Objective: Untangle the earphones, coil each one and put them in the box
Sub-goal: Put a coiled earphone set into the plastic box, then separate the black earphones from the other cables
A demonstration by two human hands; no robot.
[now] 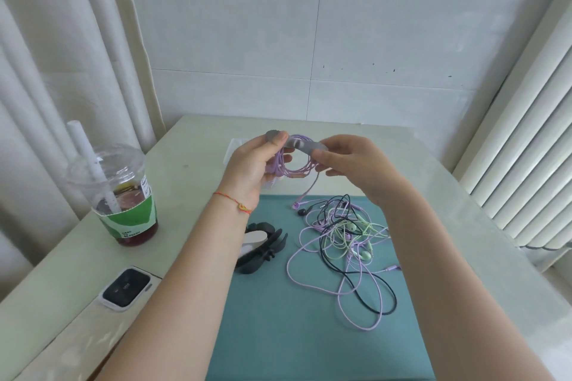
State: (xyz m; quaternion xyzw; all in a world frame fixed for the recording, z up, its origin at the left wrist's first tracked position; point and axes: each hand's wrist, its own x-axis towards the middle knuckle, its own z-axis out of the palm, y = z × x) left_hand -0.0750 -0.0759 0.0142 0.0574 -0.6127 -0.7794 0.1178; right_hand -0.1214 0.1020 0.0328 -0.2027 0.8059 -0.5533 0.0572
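My left hand point(253, 167) grips a coiled purple earphone point(298, 164) above the table, thumb pressed on one end of a grey cable strap point(301, 145). My right hand point(349, 164) pinches the strap's other end over the coil. One purple earbud point(296, 204) dangles from the coil down to the mat. On the teal mat point(278, 334) lies a tangle of purple, green and black earphones point(346, 244). A clear plastic box point(232, 150) sits behind my left hand, mostly hidden.
A pile of dark and pale cable straps point(263, 244) lies on the mat's left edge. An iced drink cup with a straw point(120, 195) stands at the left. A phone point(127, 288) lies near the table's front left. A radiator point(526, 148) runs along the right.
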